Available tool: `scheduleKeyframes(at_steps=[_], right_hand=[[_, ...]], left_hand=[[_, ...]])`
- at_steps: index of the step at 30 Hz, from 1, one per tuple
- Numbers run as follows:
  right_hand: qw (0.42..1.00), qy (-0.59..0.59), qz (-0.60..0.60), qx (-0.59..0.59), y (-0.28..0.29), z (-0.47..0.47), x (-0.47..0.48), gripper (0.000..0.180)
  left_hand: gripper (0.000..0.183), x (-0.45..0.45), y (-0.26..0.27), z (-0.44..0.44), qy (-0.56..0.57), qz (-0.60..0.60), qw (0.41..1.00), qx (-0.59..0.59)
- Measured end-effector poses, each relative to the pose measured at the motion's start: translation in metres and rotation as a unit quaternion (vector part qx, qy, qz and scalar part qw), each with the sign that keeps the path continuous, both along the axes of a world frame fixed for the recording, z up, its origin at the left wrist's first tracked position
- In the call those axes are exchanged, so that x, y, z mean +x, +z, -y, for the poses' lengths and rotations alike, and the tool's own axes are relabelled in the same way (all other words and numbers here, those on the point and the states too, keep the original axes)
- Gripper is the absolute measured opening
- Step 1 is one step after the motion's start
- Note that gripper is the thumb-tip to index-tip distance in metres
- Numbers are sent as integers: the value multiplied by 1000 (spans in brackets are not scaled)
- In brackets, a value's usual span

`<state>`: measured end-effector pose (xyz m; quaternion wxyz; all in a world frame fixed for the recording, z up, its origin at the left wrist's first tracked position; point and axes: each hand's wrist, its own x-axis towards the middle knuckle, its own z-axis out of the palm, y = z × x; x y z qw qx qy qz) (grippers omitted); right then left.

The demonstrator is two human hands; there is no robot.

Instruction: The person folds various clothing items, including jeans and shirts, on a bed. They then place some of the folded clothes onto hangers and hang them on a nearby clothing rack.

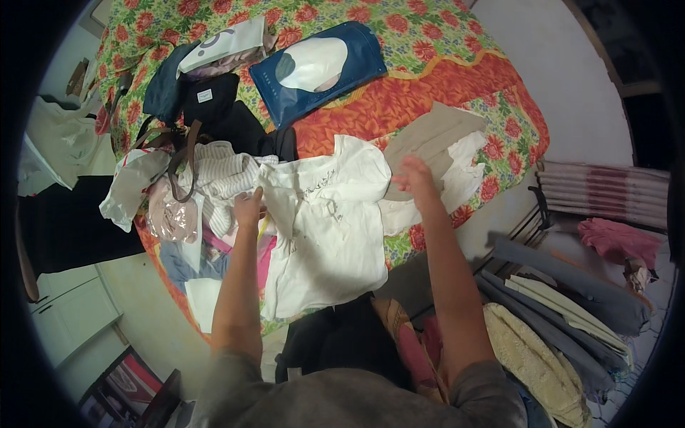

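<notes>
Before me, a white T-shirt (342,235) with dark printed writing lies spread on a bed with a floral cover (514,128). My left hand (250,208) is at its left sleeve edge, beside a striped garment (225,171); whether the fingers pinch cloth is not plain. My right hand (415,179) is held just off the shirt's right side, fingers apart and holding nothing, over a grey-brown garment (428,142). That garment lies partly on white cloth (465,176).
A blue plastic package (321,69), a white printed bag (225,48) and black clothing (225,112) lie farther back. At left are a brown strap (187,160) and a clear-wrapped garment (174,214). Textiles hang on a rack (556,299) at right.
</notes>
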<state>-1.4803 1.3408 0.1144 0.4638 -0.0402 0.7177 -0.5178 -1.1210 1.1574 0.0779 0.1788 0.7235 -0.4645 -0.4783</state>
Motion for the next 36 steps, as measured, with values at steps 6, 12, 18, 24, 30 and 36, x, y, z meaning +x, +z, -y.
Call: scheduleKeyframes(at_steps=[6, 12, 18, 24, 30, 36], right_hand=[[987, -84, 137, 24, -76, 14, 46, 40], [987, -7, -5, -158, -88, 14, 21, 24], [998, -24, -49, -44, -72, -61, 42, 28], [924, 262, -78, 268, -158, -215, 125, 43], [994, 57, 44, 85, -149, -222, 219, 49], [982, 79, -32, 168, -107, -209, 227, 31]], left_hand=[[39, 5, -32, 4, -206, 213, 942, -159], [22, -10, -14, 51, -28, 56, 972, -228], [26, 40, -33, 0, 48, 53, 967, -244], [54, 153, -99, -167, -66, 353, 931, -68], [69, 206, -125, -197, -91, 183, 972, 119], [37, 207, -96, -198, -209, 123, 966, 90]])
